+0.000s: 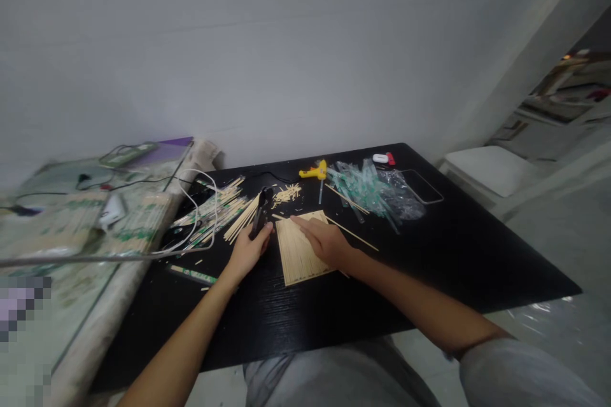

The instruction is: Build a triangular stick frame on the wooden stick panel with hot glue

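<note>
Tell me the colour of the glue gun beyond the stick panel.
Yellow; the glue gun, beyond the black tool in the left hand, shows in the head view.

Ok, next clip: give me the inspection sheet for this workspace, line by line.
Surface: black table, matte, wood-grained.
Job's things: stick panel, flat on the table; black cutter.
Clutter: loose sticks, short offcuts, yellow glue gun, heap of clear wrappers.
Hands: left hand closed round the black cutter; right hand open, palm down on the stick panel.
Cables: white cable looped over the loose sticks.
Surroundings: white wall behind; side table at left, stacked with packed sticks; white seat at right.
</note>
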Demonstrator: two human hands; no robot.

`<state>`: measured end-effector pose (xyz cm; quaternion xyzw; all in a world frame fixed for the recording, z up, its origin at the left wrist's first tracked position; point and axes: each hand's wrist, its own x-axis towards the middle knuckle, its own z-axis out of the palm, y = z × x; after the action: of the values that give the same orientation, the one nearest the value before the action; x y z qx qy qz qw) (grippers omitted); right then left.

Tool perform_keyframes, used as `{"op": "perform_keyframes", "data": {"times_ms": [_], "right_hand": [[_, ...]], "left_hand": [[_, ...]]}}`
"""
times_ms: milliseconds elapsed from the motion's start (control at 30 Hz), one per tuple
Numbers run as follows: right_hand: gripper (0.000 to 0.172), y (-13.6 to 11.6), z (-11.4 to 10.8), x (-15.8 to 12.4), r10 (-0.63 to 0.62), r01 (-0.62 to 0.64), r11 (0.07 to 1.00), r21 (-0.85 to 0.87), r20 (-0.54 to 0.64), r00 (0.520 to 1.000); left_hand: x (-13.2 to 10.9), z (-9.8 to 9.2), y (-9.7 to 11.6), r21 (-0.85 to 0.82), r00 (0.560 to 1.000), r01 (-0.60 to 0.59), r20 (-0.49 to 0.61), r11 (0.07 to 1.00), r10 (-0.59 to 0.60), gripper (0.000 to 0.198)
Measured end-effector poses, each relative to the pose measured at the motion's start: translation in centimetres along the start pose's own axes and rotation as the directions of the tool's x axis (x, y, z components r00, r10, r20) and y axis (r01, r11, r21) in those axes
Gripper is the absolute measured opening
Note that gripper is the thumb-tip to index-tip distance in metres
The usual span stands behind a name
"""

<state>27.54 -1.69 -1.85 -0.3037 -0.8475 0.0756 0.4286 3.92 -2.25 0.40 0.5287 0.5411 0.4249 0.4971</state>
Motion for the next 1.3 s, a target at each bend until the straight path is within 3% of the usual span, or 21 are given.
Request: {"op": "perform_keyframes", "data": {"times_ms": [67, 133, 233, 567, 833, 1000, 1200, 1300], "right_hand": [[0.049, 0.0, -0.3, 0.1, 0.029, -0.027, 0.998, 0.051, -0.032, 0.999], [0.05, 0.0, -0.4, 0.1, 0.037, -0.033, 0.997, 0.074, -0.055, 0.998], [0.051, -0.1, -0.4, 0.2, 0.043, -0.038, 0.996, 0.083, -0.061, 0.997], [0.046, 0.3, -0.2, -0.1, 0.091, -0.088, 0.993, 0.08, -0.046, 0.995], [0.044, -0.1, -0.7, 0.2, 0.099, -0.093, 0.988, 0.119, -0.04, 0.994], [0.031, -1.3, -0.8, 1.7, 0.198, -0.181, 0.965, 0.191, -0.073, 0.977], [0.014, -1.9, 0.3, 4.6, 0.451, -0.401, 0.802, 0.442, -0.007, 0.893], [0.011, -1.7, 0.8, 5.4, 0.493, -0.433, 0.703, 0.565, 0.051, 0.868]], "left_hand": [[0.0, -0.5, 0.0, 0.219, 0.979, -0.147, -0.104, 0.965, 0.173, 0.035], [0.0, -0.8, 0.1, 0.463, 0.936, -0.255, -0.102, 0.849, 0.336, 0.03], [-0.2, -1.1, 0.1, 0.602, 0.912, -0.299, -0.046, 0.74, 0.407, 0.03], [-0.4, -0.7, 0.1, 0.678, 0.889, -0.344, 0.012, 0.65, 0.458, 0.025], [-0.7, -0.5, 0.4, 0.718, 0.917, -0.278, 0.002, 0.638, 0.398, 0.021], [-0.8, -0.4, 0.4, 0.715, 0.919, -0.277, 0.002, 0.642, 0.394, 0.019], [-0.9, -0.3, 0.1, 0.722, 0.915, -0.287, 0.011, 0.63, 0.404, 0.017], [-0.9, -0.3, 0.2, 0.718, 0.914, -0.277, -0.009, 0.638, 0.406, 0.019]]}}
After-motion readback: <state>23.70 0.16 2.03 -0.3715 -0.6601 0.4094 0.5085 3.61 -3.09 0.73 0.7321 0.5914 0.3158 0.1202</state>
